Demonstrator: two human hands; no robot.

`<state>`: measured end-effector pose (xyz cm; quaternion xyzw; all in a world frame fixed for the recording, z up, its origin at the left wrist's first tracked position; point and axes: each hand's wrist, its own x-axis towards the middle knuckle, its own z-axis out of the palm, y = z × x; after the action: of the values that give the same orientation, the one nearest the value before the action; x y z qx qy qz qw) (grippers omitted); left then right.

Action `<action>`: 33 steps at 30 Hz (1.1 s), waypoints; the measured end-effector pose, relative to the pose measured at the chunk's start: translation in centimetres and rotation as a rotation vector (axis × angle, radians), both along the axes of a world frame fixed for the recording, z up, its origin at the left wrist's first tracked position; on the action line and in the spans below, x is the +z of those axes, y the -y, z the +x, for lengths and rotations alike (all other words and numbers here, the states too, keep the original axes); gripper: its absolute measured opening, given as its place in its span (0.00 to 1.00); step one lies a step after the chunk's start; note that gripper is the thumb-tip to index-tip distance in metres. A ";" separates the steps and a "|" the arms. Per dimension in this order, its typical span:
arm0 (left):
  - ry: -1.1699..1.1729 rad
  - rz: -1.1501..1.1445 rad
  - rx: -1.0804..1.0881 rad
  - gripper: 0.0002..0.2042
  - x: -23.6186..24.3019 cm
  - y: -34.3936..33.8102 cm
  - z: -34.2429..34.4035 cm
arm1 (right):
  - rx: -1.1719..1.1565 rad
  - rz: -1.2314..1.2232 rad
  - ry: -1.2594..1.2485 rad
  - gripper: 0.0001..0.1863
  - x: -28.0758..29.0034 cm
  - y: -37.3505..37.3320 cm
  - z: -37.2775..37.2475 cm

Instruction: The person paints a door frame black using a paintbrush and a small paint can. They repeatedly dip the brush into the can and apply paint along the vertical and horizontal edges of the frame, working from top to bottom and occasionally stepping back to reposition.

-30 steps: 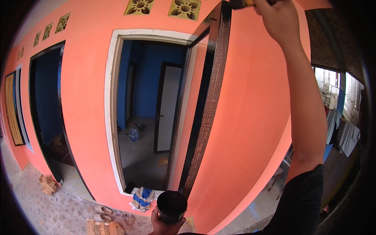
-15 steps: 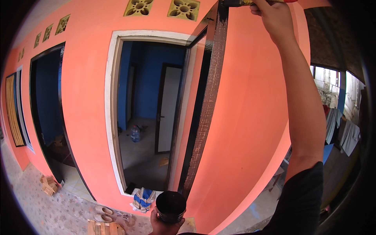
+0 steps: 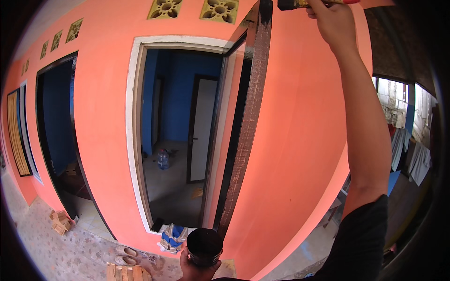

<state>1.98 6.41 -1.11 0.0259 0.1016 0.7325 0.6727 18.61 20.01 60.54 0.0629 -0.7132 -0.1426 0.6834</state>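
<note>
High at the upper right, my right hand (image 3: 332, 18) is closed round the handle of a paintbrush (image 3: 293, 4), whose dark bristles point left. The bristles are a little apart from the edge of an open window sash (image 3: 251, 107). Fresh black paint covers the top of that edge, while lower down it is brown with pale scratches. Low in the middle, my left hand (image 3: 198, 270) grips a black paint pot (image 3: 205, 243) from below. Its inside looks dark, and I cannot tell how full it is.
A white window frame (image 3: 136, 117) surrounds the opening, with a blue-and-white bag (image 3: 173, 238) at its sill. On the patterned floor are a wooden stool (image 3: 127, 272), a pair of shoes (image 3: 125, 255) and stacked wood blocks (image 3: 60, 222). The wall (image 3: 300, 140) is orange.
My right hand has drawn the paintbrush slightly right and down, off the top of the sash edge. The left hand and paint pot have stayed nearly still.
</note>
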 end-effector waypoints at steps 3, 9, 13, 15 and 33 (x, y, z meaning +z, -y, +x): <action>-0.010 0.005 0.001 0.41 0.0 0.1 0.0 | 0.078 0.044 -0.012 0.05 -0.6 0.5 -0.6; 0.000 0.012 -0.016 0.41 0.4 0.3 -0.1 | -0.064 0.014 -0.042 0.05 -1.3 0.8 -0.9; -0.001 -0.015 -0.004 0.40 0.1 0.2 0.0 | -0.084 0.121 -0.136 0.05 -2.4 2.6 -1.4; -0.009 -0.035 0.002 0.40 0.1 0.2 0.1 | -0.054 0.180 -0.108 0.04 -2.8 2.9 -2.2; -0.027 -0.059 -0.013 0.38 0.9 0.0 0.6 | -0.450 0.039 0.052 0.08 -5.7 3.4 -2.0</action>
<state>2.61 6.40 -0.21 0.0165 0.1320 0.7243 0.6765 16.65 16.61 54.79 -0.0807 -0.7239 -0.3034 0.6144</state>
